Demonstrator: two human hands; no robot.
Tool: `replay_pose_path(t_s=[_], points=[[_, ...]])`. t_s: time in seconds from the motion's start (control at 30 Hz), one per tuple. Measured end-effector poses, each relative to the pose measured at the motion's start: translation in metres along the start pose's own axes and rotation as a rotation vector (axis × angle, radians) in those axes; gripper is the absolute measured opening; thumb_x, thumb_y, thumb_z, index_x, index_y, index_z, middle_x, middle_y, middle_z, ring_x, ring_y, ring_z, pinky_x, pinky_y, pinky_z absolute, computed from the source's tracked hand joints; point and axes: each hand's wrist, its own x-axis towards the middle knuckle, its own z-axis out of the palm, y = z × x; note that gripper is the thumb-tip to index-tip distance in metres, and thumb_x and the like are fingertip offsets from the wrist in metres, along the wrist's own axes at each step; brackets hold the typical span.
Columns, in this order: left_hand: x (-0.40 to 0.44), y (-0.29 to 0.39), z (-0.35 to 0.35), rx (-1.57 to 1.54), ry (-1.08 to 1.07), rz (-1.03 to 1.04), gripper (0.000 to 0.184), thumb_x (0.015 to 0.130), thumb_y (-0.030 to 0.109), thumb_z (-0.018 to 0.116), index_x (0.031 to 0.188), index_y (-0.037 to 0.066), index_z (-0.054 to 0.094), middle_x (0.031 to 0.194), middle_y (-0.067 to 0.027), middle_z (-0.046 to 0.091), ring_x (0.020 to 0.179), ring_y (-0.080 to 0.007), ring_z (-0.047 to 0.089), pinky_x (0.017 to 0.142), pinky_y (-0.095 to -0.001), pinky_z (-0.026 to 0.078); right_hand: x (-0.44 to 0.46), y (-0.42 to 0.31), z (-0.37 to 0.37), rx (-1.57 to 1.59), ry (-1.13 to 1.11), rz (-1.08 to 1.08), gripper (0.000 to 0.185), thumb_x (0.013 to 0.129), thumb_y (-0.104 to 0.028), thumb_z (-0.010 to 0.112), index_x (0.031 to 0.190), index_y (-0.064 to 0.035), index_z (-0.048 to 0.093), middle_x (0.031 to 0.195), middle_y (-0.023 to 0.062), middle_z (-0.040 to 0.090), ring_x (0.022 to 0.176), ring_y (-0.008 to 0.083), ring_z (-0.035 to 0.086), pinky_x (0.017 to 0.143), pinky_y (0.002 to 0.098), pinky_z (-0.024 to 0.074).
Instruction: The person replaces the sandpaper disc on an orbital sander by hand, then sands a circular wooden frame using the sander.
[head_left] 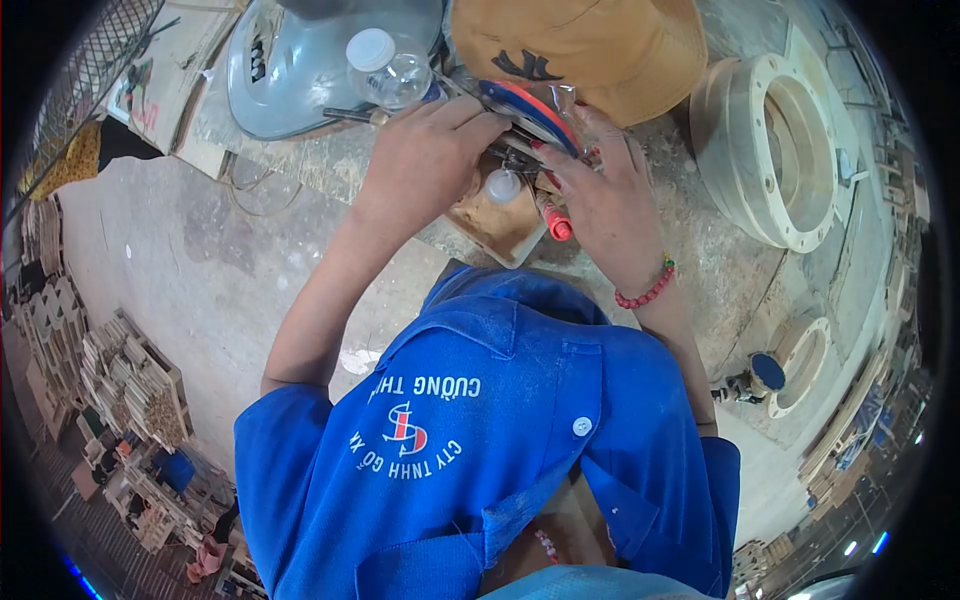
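Observation:
My left hand (pixel 437 150) reaches over the back left of a small tray (pixel 500 242) with brown dust in it. Its fingers are bent and their tips are hidden among the items. My right hand (pixel 612 195) is curled at the tray's right side, its thumb and fingers around the end of a curved blue-and-red item (pixel 535 112); what exactly they grip is hidden. Between the hands stands a small bottle with a translucent white cap (pixel 502 185). A red marker (pixel 558 222) leans at the tray's right edge, close below my right hand.
Behind the hands are a clear jar with a white lid (pixel 372 50), a grey-blue helmet (pixel 285 75) and a tan cap (pixel 590 50). Two ring-shaped wooden parts, one large (pixel 718 150) and one small (pixel 818 368), lie to the right. Stacked wood (pixel 130 375) stands at left.

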Motion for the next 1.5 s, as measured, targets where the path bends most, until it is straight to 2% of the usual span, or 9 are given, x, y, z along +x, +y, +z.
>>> replay_pose_path(t_s=[0.37,0.67,0.77,0.97,1.07,1.17,1.2,1.33,1.5], points=[[0.027,-0.004,-0.001,0.203,-0.048,0.266,0.020,0.076,0.015,0.064,0.095,0.014,0.061,0.089,0.0001,0.060,0.087,-0.0189,0.066,0.073,-0.0323,0.054,0.005,0.002,0.007,0.077,0.128,-0.023,0.019,0.078,-0.017,0.073,0.097,-0.0128,0.074,0.128,0.0113,0.056,0.115,0.0328,0.054,0.098,0.0449,0.0458],[0.015,-0.007,-0.004,0.232,0.019,0.204,0.025,0.075,0.018,0.064,0.100,0.018,0.058,0.102,0.0020,0.059,0.094,-0.0186,0.063,0.068,-0.0330,0.055,0.011,0.004,0.024,0.112,0.244,0.020,0.019,0.077,-0.017,0.076,0.094,-0.0093,0.072,0.121,0.0081,0.059,0.109,0.0302,0.057,0.092,0.0420,0.0494],[0.011,-0.013,-0.008,0.198,0.075,0.199,0.028,0.076,0.012,0.064,0.103,0.017,0.059,0.105,0.0001,0.062,0.092,-0.0214,0.064,0.071,-0.0320,0.056,0.012,0.005,0.023,0.073,0.237,0.008,0.021,0.077,-0.018,0.076,0.096,-0.0092,0.073,0.120,0.0087,0.060,0.108,0.0308,0.057,0.092,0.0427,0.0488],[0.012,-0.006,-0.071,-0.116,0.376,0.059,0.024,0.079,-0.001,0.065,0.100,0.010,0.062,0.095,-0.0049,0.066,0.085,-0.0215,0.067,0.069,-0.0318,0.055,0.011,0.006,0.023,0.138,0.197,0.062,0.020,0.080,-0.015,0.073,0.099,-0.0089,0.073,0.118,0.0106,0.062,0.109,0.0331,0.057,0.094,0.0456,0.0469],[0.007,-0.007,-0.134,-0.457,0.806,-0.272,0.012,0.095,0.001,0.063,0.105,0.000,0.056,0.093,-0.0103,0.068,0.074,-0.0113,0.066,0.062,-0.0240,0.055,0.012,0.009,0.022,0.183,0.220,-0.020,0.019,0.083,-0.013,0.070,0.101,-0.0097,0.073,0.123,0.0119,0.061,0.114,0.0346,0.056,0.096,0.0461,0.0460],[-0.011,-0.026,-0.183,-0.479,1.150,-0.203,0.020,0.096,0.002,0.063,0.113,0.000,0.052,0.090,-0.0114,0.069,0.068,-0.0125,0.065,0.064,-0.0242,0.055,0.016,0.007,0.023,0.146,0.273,-0.137,0.017,0.086,-0.013,0.068,0.102,-0.0119,0.072,0.129,0.0151,0.059,0.121,0.0363,0.054,0.100,0.0478,0.0444],[-0.018,-0.026,-0.196,-0.491,1.266,-0.224,0.028,0.093,0.000,0.067,0.116,0.001,0.051,0.087,-0.0105,0.069,0.066,-0.0110,0.065,0.058,-0.0232,0.055,0.014,0.010,0.027,0.080,0.260,-0.176,0.017,0.086,-0.012,0.068,0.102,-0.0123,0.072,0.129,0.0161,0.058,0.120,0.0369,0.054,0.101,0.0489,0.0437],[-0.048,-0.020,-0.227,-0.286,1.498,-0.195,0.035,0.087,0.001,0.074,0.114,0.002,0.053,0.082,-0.0097,0.069,0.065,-0.0101,0.065,0.056,-0.0228,0.056,0.015,0.012,0.028,0.092,0.191,-0.164,0.015,0.085,-0.010,0.069,0.099,-0.0103,0.074,0.131,0.0180,0.057,0.124,0.0379,0.051,0.104,0.0504,0.0408],[-0.075,-0.018,-0.241,-0.033,1.608,-0.176,0.031,0.088,0.003,0.073,0.113,0.003,0.054,0.082,-0.0098,0.070,0.065,-0.0101,0.066,0.058,-0.0225,0.056,0.020,0.020,0.034,0.254,0.130,-0.106,0.010,0.084,-0.006,0.069,0.091,-0.0034,0.074,0.134,0.0204,0.057,0.129,0.0379,0.049,0.108,0.0498,0.0377]])
